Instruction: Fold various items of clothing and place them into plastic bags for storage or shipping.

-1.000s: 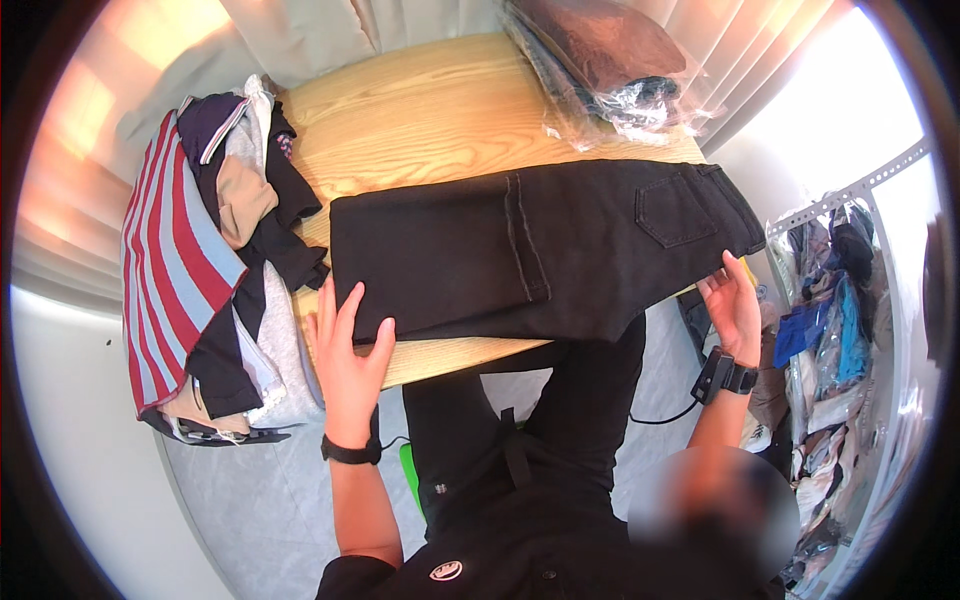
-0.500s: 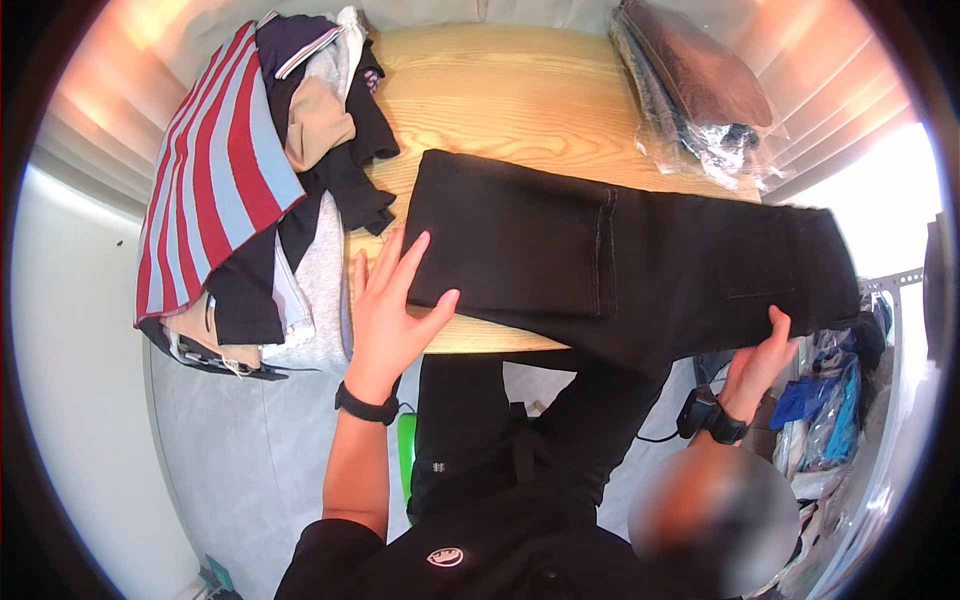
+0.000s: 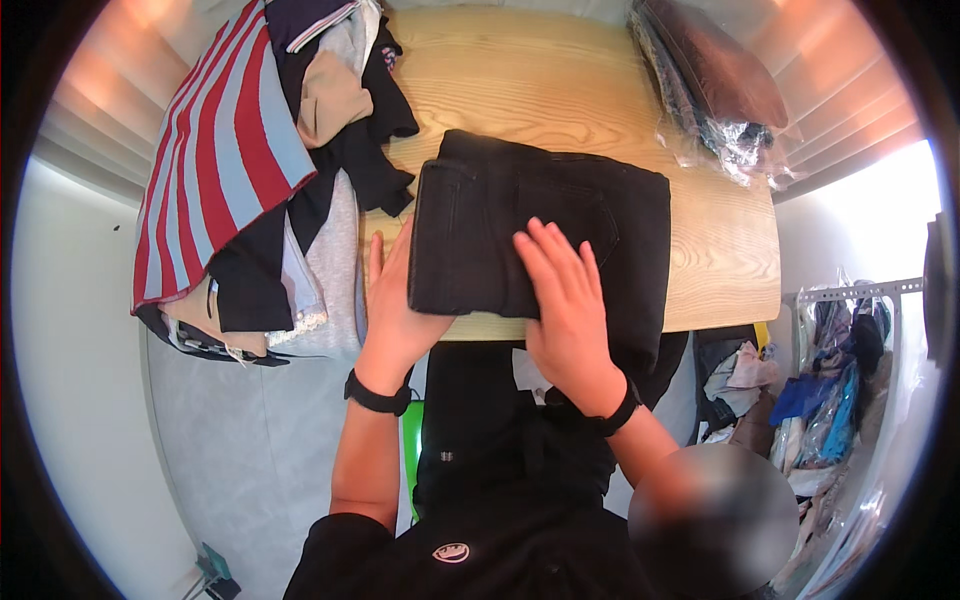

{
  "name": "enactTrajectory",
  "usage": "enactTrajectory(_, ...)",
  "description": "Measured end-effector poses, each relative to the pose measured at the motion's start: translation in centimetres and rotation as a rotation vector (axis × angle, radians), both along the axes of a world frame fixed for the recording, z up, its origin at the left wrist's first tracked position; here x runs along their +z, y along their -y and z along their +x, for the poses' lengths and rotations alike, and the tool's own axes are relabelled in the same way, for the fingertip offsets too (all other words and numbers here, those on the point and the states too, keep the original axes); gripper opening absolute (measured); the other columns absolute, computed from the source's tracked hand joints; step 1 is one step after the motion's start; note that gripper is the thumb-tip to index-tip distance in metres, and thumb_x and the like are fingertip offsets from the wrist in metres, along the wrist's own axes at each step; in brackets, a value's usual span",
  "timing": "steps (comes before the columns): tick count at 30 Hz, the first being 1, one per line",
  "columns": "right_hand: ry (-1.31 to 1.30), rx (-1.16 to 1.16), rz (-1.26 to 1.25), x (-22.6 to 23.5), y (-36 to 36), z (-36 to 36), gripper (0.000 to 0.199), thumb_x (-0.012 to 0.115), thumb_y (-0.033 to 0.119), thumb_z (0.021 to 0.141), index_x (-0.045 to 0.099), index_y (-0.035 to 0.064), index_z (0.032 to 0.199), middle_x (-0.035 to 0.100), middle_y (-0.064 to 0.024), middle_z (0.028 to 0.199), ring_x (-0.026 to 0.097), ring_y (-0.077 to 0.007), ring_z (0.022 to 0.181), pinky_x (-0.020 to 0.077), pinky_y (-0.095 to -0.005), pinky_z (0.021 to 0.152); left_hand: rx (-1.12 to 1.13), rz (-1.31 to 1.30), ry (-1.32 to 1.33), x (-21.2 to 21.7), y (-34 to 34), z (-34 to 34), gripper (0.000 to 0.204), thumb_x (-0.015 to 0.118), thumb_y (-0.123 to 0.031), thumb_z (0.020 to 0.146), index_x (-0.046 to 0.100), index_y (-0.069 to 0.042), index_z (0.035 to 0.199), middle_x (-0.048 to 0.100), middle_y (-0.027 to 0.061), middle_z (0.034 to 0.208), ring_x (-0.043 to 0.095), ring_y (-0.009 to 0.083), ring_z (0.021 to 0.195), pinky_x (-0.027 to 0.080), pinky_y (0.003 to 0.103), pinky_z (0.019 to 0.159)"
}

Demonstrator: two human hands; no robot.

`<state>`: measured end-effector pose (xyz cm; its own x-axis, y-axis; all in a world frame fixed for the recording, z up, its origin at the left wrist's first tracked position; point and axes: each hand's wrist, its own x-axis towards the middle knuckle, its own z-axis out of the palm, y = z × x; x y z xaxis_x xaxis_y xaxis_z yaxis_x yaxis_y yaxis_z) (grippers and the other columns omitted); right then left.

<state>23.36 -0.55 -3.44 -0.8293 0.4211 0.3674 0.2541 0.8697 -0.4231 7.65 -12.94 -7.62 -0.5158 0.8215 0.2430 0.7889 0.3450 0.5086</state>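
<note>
A pair of black jeans (image 3: 580, 180) lies folded into a thick block near the front of the wooden table, a back pocket showing on top. Its lower right part hangs a little past the table's front edge. My right hand (image 3: 566, 285) rests flat on the upper layer, fingers stretched out. Against the left side of the fold stands my left hand (image 3: 397, 300), its visible fingers straight and apart; the jeans hide part of it.
Left on the table (image 3: 500, 60) is a heap of clothes topped by a red and light-blue striped garment (image 3: 235, 140). Plastic-bagged garments (image 3: 705, 75) lie at the far right. Below right, a metal rack (image 3: 860, 290) stands beside more bagged clothes (image 3: 825, 400).
The right end of the jeans has been folded over to the left, onto the rest. My right hand has moved left with it and now lies flat on top.
</note>
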Motion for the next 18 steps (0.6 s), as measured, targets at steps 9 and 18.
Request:
enactTrajectory(9, -0.087, -0.127, 0.186, 1.2, -0.2, -1.6, 0.064, 0.054, -0.006, 0.07, 0.051, 0.0115, 0.132, 0.045, -0.0123, 0.14, 0.039, -0.0309, 0.132, 0.0257, -0.05, 0.109, 0.069, 0.101, 0.034, 0.8, -0.3, 0.5, 0.09, 0.076, -0.03, 0.07, 0.031, 0.004, 0.14, 0.046, 0.0218, 0.137, 0.043, 0.0307, 0.129, 0.015, 0.049, 0.113)
enactTrajectory(18, 0.093, -0.052, 0.176, -0.8, -0.3, -2.2, 0.059, 0.055, -0.001, 0.076, 0.051, 0.0147, 0.133, 0.046, -0.0078, 0.138, 0.04, -0.0287, 0.13, 0.0266, -0.0516, 0.108, -0.041, 0.339, 0.406, 0.6, 0.7, 0.0, 0.09, 0.07, -0.015, 0.073, 0.017, 0.003, 0.144, 0.036, 0.0246, 0.139, 0.041, 0.0328, 0.127, 0.025, 0.042, 0.11)
